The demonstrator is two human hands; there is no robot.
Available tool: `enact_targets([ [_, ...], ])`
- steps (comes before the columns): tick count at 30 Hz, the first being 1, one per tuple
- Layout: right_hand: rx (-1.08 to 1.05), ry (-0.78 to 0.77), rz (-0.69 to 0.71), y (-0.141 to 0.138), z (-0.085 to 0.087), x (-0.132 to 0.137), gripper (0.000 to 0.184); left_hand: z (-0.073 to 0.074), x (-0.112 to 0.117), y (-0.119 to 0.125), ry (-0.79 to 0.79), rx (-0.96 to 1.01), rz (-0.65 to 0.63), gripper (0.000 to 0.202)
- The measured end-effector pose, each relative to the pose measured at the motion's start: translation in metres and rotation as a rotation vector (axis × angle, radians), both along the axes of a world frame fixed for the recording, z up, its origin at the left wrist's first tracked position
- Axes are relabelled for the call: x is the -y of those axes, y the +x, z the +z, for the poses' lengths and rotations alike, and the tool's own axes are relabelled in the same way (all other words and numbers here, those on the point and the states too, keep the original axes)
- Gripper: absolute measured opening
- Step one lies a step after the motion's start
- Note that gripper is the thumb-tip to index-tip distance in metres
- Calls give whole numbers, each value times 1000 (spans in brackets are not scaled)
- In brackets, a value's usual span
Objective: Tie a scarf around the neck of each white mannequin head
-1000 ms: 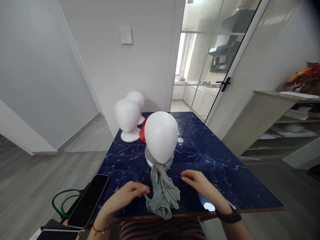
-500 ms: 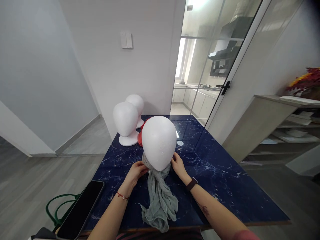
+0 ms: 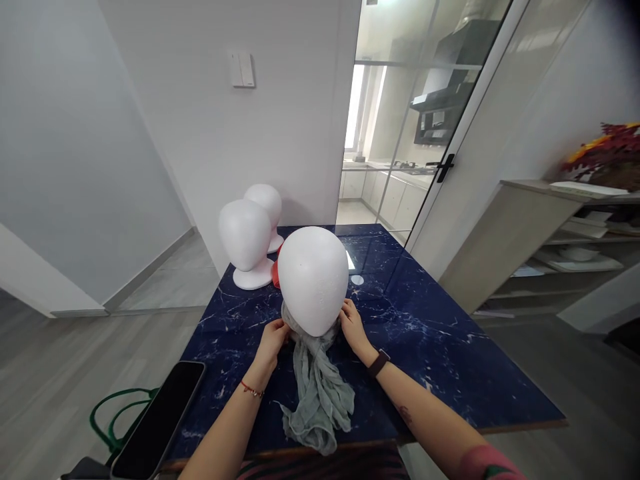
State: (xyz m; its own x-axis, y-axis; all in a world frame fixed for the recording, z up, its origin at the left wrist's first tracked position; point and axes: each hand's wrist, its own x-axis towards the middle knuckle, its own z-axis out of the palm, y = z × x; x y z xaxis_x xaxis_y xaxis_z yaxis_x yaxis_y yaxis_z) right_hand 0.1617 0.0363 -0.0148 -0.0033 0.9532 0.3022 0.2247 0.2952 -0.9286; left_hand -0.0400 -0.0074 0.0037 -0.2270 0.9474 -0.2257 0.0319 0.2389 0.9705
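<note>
A white foam mannequin head (image 3: pixel 313 277) stands near the front of the dark blue marble table (image 3: pixel 425 347). A grey-green scarf (image 3: pixel 317 393) is wrapped round its neck and trails down to the table's front edge. My left hand (image 3: pixel 274 335) pinches the scarf at the left side of the neck. On the right side of the neck, my right hand (image 3: pixel 351 325) touches the scarf; whether it grips the cloth I cannot tell.
Two more white foam heads (image 3: pixel 245 240) (image 3: pixel 265 203) stand at the table's back left, with something red (image 3: pixel 275 272) behind the front head. A black phone (image 3: pixel 160 417) lies at the front left corner. A green handle (image 3: pixel 107 420) shows below the table's left edge.
Both hands went from the scarf's loose end near the front edge up to the neck of the head, one on each side. In the last half second they hardly moved.
</note>
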Motion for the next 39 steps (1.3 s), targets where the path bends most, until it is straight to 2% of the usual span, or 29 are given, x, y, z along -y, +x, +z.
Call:
enact_targets([
  [7, -33, -17, -130, 7, -3, -9, 32, -9, -1, -17, 93, -145, 75, 26],
  [11, -3, -64, -87, 11, -9, -15, 34, -14, 0, -22, 110, -192, 92, 27],
  [16, 4, -68, -53, 11, -13, -11, 31, -15, -1, -16, 176, -17, 139, 28],
  [18, 7, -49, -48, 10, -14, -9, 31, -14, -1, -14, 201, 10, 109, 32],
  [22, 91, -26, -14, 6, -12, -5, 34, -17, -5, -12, 315, -190, 7, 36],
  [26, 24, -112, -63, 8, -12, -6, 45, -24, -8, -13, 330, -281, 89, 38],
  [29, -60, -202, -97, 14, -14, -10, 45, -22, -8, -14, 291, -312, 110, 37],
  [34, -5, -182, 4, 19, -16, -14, 28, -12, -3, -11, 313, -373, 6, 23],
  [39, -211, -205, 189, 15, -12, -10, 33, -15, -6, -12, 319, -364, 40, 27],
])
